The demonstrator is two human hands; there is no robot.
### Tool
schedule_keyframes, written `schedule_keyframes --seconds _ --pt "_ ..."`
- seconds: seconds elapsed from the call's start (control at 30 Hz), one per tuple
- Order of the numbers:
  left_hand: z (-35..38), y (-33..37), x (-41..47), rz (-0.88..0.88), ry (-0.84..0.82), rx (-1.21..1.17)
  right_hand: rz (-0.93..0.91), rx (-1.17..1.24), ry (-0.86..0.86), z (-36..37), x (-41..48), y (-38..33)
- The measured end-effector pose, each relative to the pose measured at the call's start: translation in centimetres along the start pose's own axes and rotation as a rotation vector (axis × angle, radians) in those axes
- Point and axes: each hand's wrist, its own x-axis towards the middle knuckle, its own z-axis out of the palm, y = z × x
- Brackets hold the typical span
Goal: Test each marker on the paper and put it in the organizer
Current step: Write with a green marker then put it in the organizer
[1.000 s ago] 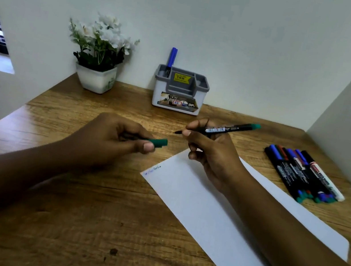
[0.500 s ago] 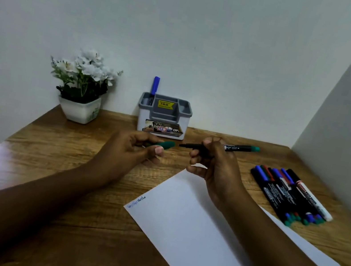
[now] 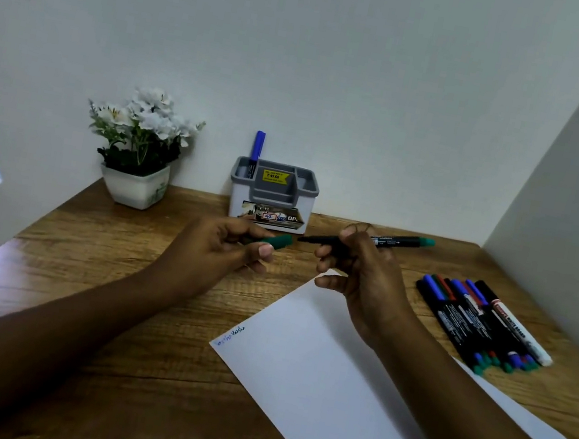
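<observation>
Your right hand (image 3: 360,270) pinches the open marker (image 3: 373,241) above the desk (image 3: 110,304), and your left hand (image 3: 220,249) pinches its green cap (image 3: 278,241) just beside the tip. If you miss the cap, ink could smear your fingers.

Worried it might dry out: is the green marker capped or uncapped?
Uncapped. The right hand holds the green marker, tip bare; the left hand holds its cap apart.

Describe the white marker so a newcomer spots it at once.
On the right of the wooden table, a row of markers lies beside the paper. The white marker is outermost, farthest from the paper. Only its barrel is white; the others are black.
</observation>
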Motion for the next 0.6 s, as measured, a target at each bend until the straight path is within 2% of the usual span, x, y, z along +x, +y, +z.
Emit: schedule_keyframes --seconds 0.23,0.6 --pt "-0.6 0.1 0.3 -0.013 -0.018 0.028 -0.014 -0.035 -0.034 0.1 -0.2 -0.1" --pt "-1.5 1.4 0.3 -0.037 -0.115 0.062 -0.158 -0.185 -0.147 -0.5 0.2 -1.0"
